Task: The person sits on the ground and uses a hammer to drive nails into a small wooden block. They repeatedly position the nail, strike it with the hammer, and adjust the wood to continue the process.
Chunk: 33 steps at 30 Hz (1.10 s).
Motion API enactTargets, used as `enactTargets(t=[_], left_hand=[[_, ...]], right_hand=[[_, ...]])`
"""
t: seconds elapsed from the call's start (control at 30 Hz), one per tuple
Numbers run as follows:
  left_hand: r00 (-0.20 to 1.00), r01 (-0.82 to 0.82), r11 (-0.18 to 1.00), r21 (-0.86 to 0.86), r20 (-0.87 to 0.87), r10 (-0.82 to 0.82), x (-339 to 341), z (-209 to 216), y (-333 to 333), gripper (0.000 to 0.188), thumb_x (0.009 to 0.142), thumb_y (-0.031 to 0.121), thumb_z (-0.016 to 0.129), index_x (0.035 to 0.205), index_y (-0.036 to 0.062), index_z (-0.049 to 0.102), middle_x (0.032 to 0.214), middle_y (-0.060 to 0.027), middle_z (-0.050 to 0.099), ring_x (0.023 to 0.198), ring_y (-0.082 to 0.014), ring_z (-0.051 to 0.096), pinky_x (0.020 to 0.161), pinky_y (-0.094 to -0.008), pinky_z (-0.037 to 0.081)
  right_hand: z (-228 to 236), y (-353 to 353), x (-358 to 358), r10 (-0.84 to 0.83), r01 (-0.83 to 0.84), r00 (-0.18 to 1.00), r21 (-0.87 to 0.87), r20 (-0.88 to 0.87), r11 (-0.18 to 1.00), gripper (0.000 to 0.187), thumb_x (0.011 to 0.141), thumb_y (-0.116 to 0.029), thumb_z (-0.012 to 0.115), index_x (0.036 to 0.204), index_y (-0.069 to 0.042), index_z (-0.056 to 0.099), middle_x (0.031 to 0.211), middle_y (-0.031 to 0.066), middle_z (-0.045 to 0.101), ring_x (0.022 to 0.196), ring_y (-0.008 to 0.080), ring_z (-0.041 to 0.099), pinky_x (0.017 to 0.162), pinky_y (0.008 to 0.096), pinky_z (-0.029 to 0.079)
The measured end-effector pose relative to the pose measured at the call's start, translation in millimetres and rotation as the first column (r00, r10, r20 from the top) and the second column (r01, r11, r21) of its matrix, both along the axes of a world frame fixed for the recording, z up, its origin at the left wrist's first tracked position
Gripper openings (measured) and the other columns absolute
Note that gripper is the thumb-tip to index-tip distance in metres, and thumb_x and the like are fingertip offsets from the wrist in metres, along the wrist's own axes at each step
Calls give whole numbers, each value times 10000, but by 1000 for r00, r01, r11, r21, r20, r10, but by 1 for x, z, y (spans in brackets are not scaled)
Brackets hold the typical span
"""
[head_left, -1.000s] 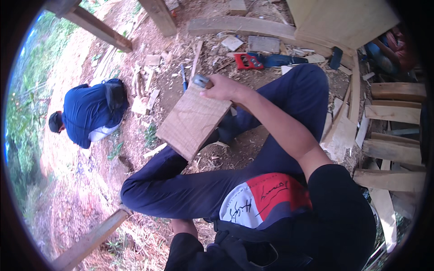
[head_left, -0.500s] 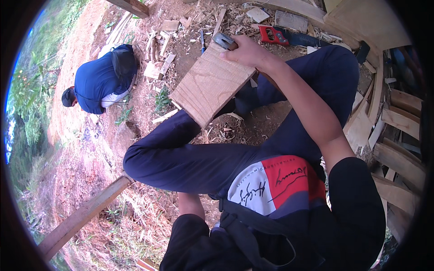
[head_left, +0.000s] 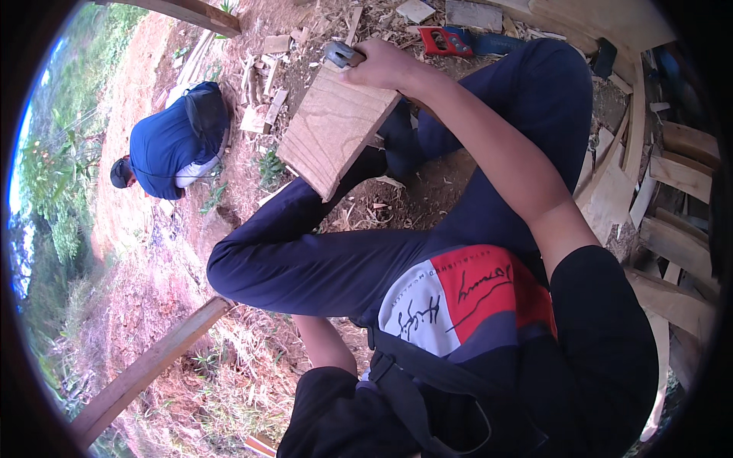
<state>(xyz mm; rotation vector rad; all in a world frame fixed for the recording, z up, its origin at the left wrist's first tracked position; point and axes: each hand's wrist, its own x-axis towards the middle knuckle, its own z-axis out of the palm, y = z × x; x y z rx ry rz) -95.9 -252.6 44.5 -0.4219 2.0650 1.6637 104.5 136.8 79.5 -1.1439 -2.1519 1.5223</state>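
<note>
My right hand (head_left: 385, 65) is closed at the top edge of a flat, pale wooden board (head_left: 336, 126). In its grip is a tool with a blunt grey metal head (head_left: 343, 53), which sticks out past my fingers on the left. The tool's handle is mostly hidden under my hand and wrist. The board lies tilted in front of my folded legs, its lower corner over my left shin. My left forearm (head_left: 324, 340) goes down behind my left thigh, and that hand is hidden.
A red-handled saw (head_left: 447, 42) lies beyond my right knee, near a dark tool head (head_left: 604, 57). Wood offcuts (head_left: 263, 114) and shavings litter the dirt. A person (head_left: 172, 137) crouches at left. A wooden post (head_left: 153, 366) slants at lower left; boards (head_left: 676, 237) stack at right.
The whole view has shifted a little. My right hand, the tool and the board have come slightly left together. My left forearm stays behind the thigh.
</note>
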Motion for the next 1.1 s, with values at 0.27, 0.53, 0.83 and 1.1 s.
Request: enactTargets(t=[0.27,0.53,0.83,1.1], left_hand=[[561,-450,781,434,-542,625,-49,117,-73,225,844,8,691,1041,-55,604,1035,-207,682,935,-271,697,827,-274,605],[677,276,903,328,-734,60,-25,165,-17,176,984,41,516,1118,-73,523,1189,-248,618,1121,-284,628,937,-292,567],[774,445,826,347,-614,-158,25,160,42,247,961,105,602,1180,-8,586,1054,-160,671,795,-128,658,587,-176,502],[724,632,769,96,-428,-542,81,119,175,171,913,131,684,1007,-12,689,814,-60,683,668,-80,617,582,-180,499]], right_hand=[[-9,1,0,2,-3,1000,-26,-27,1000,352,778,-259,750,993,6,664,838,75,648,782,155,598,738,321,466],[-20,12,-15,44,-50,997,-101,-58,994,398,754,-239,771,1046,7,658,897,72,661,827,151,608,766,312,471],[-28,15,-21,15,-17,1000,-85,-17,996,423,732,-237,786,1051,16,671,913,95,676,840,164,624,781,317,474],[-23,10,-12,38,-48,996,-126,-80,991,392,768,-232,767,1063,4,663,907,78,672,825,154,624,765,311,476]])
